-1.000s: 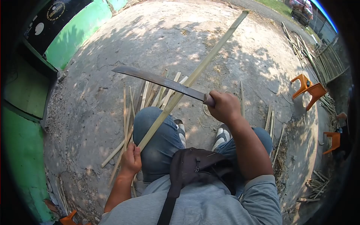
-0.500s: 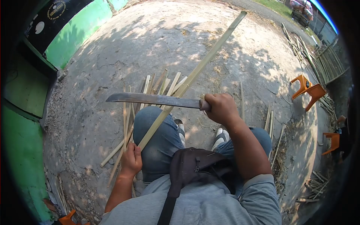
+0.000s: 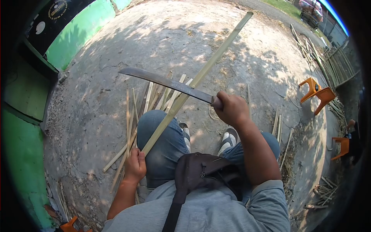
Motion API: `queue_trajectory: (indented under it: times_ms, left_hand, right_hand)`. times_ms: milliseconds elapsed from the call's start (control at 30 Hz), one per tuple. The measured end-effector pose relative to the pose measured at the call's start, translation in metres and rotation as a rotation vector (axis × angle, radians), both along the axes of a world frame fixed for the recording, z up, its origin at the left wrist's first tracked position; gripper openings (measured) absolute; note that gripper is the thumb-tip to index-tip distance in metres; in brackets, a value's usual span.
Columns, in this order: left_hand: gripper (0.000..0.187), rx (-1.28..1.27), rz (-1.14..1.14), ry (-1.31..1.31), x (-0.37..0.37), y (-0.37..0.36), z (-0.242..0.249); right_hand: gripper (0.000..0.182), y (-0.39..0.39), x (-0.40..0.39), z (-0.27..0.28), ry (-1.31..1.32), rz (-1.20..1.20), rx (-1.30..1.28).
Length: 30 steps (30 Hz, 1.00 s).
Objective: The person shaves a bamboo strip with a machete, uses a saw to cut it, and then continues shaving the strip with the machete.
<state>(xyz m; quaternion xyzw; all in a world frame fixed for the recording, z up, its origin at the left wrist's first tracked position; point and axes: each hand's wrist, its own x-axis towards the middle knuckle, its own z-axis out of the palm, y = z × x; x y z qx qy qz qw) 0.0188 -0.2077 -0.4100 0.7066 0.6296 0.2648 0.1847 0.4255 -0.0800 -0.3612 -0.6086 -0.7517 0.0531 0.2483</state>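
My left hand (image 3: 135, 165) grips the near end of a long bamboo strip (image 3: 201, 75), which rests over my left knee and points up to the far right. My right hand (image 3: 231, 108) is closed on the handle of a machete (image 3: 166, 83). Its long dark blade reaches left and lies across the strip about midway along its length. Several split bamboo slats (image 3: 154, 98) lie on the concrete ground just beyond my knees.
A green wall (image 3: 23, 154) runs along the left. Orange plastic chairs (image 3: 319, 92) stand at the right, with bamboo poles (image 3: 309, 48) stacked by a fence behind them. More slats (image 3: 280, 127) and scraps lie to my right. A black bag (image 3: 201, 170) hangs on my chest.
The machete blade dropped to level lower on the strip half a second ago, then rose back up along it, its tip tilted upward again. My left hand stayed put.
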Motion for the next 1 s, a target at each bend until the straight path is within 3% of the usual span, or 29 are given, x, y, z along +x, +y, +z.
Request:
queue_trajectory:
  times_ms: [133,267,433,533,800,933,1000]
  left_hand:
    - [0.029,-0.003,-0.009,-0.046,-0.004,-0.001,-0.007]
    - [0.03,-0.002,-0.022,-0.068,-0.005,0.002,-0.011]
    - [0.033,-0.031,-0.005,-0.058,-0.006,-0.001,-0.008]
    - [0.033,0.01,-0.011,-0.068,-0.004,0.001,-0.009]
    - [0.033,0.05,-0.027,-0.047,-0.004,0.001,-0.013]
    - [0.033,0.061,-0.004,-0.042,-0.001,-0.001,-0.009]
    - [0.033,0.087,-0.002,-0.02,0.001,0.0,-0.009]
  right_hand:
    - [0.033,-0.025,-0.008,0.007,0.196,0.246,0.069]
    - [0.036,-0.031,-0.011,0.017,0.019,0.408,0.178]
    - [0.035,-0.009,0.009,0.009,-0.073,0.225,0.32]
    - [0.034,-0.011,0.003,0.005,0.093,0.117,0.125]
    - [0.043,-0.022,0.0,0.015,-0.012,0.342,0.2]
    - [0.042,-0.009,0.019,0.012,0.111,0.19,0.149]
    - [0.04,-0.007,0.021,0.014,0.053,0.121,0.172]
